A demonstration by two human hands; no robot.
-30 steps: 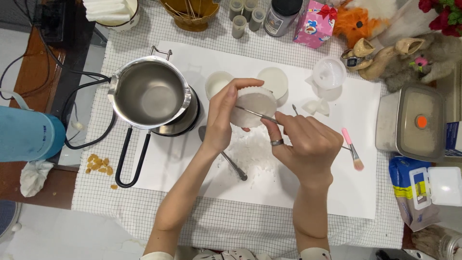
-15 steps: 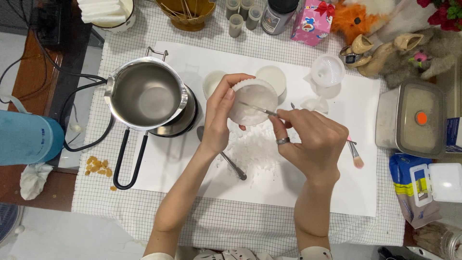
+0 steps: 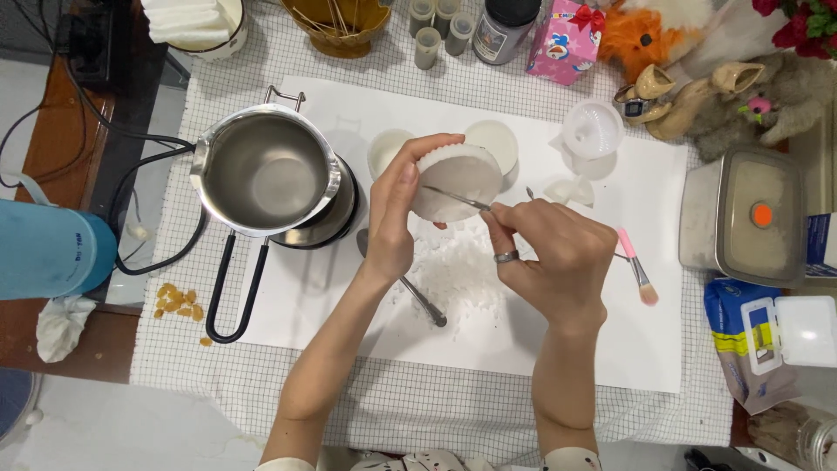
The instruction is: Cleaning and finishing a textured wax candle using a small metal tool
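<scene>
The left hand [image 3: 397, 218] is lifted up, its fingers curled around a round white wax block [image 3: 458, 181]. The right hand [image 3: 549, 257] pinches a thin metal tool [image 3: 458, 199], whose tip lies across the block, just past its fingertips.

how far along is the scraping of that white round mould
Done: a pile of white flakes already lies on the white paper. In hand: the left hand holds the white round mould tilted while the right hand works a thin metal tool across it. Left: the metal pot looks empty.
</scene>
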